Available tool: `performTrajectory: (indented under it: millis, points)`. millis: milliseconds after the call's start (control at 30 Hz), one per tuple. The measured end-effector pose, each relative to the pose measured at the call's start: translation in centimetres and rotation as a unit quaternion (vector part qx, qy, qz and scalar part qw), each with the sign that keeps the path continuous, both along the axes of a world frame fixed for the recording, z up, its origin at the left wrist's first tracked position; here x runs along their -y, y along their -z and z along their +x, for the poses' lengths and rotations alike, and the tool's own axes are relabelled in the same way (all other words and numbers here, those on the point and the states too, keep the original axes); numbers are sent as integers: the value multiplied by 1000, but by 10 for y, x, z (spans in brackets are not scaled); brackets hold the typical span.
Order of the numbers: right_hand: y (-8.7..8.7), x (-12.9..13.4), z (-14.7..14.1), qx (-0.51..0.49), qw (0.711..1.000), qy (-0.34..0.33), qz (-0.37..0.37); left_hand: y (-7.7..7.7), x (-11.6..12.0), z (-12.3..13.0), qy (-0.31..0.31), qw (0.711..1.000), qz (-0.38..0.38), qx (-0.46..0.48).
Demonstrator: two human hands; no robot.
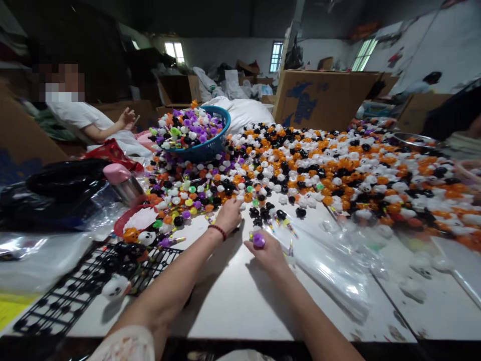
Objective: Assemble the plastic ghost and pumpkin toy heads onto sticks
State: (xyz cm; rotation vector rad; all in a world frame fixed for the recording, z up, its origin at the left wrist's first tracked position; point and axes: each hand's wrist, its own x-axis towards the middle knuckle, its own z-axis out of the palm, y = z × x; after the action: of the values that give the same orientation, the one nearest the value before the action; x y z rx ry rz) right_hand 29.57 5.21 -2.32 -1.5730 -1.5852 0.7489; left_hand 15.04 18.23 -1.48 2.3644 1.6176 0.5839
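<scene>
My left hand (228,216), with a dark red bead bracelet at the wrist, reaches to the near edge of a big pile of small toy pieces (225,185). Its fingertips are by a white piece, and whether they grip it is too small to tell. To its right, my right hand (269,253) is closed around a small piece with a purple top (259,239). Just beyond that hand lie black pieces (268,211) and thin sticks with colourful wrapping (291,229) on the white table (225,301).
A blue basket (216,145) heaped with pieces stands behind the pile. Left are a pink-lidded bottle (122,180), a red basket (119,224) and a black grid (75,296). Clear plastic bags (334,271) lie right. A person in white (80,118) sits back left.
</scene>
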Motion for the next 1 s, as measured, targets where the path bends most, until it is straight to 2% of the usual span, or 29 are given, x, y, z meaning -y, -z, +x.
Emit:
performTrajectory:
  millis: [100, 200, 367, 533, 667, 700, 733, 800, 833, 867, 900, 933, 1000]
  points:
    - [0, 26, 8, -141, 987, 13, -71, 3, -28, 25, 31, 998, -23, -47]
    - [6, 45, 15, -216, 970, 34, -109, 8, -46, 42, 25, 996, -52, -62]
    - [13, 58, 31, -275, 952, 39, -131, 9, -58, 42, -14, 995, -94, -7]
    - [-1, 58, 38, -288, 952, 33, -99, -3, -42, 25, -47, 985, -104, 131]
    - [-12, 57, 38, -256, 964, 56, -51, -10, 2, 17, -64, 952, -132, 267]
    - [-14, 57, 37, -250, 965, 64, -40, -11, 17, 16, -58, 933, -158, 318]
    - [-15, 57, 36, -246, 966, 72, -29, -11, 32, 15, -48, 900, -196, 386]
    - [-15, 56, 34, -238, 968, 80, -9, -11, 62, 12, -35, 786, -290, 545]
    - [-15, 56, 32, -233, 969, 81, 0, -10, 75, 11, -35, 722, -328, 609]
    - [-14, 55, 30, -229, 970, 81, 8, -9, 87, 11, -40, 670, -355, 650]
    - [-12, 55, 28, -224, 971, 82, 14, -8, 98, 10, -47, 644, -369, 669]
    - [-11, 55, 27, -217, 972, 85, 19, -7, 107, 10, -53, 632, -375, 676]
    - [-7, 56, 24, -200, 975, 91, 26, -5, 121, 10, -57, 629, -379, 676]
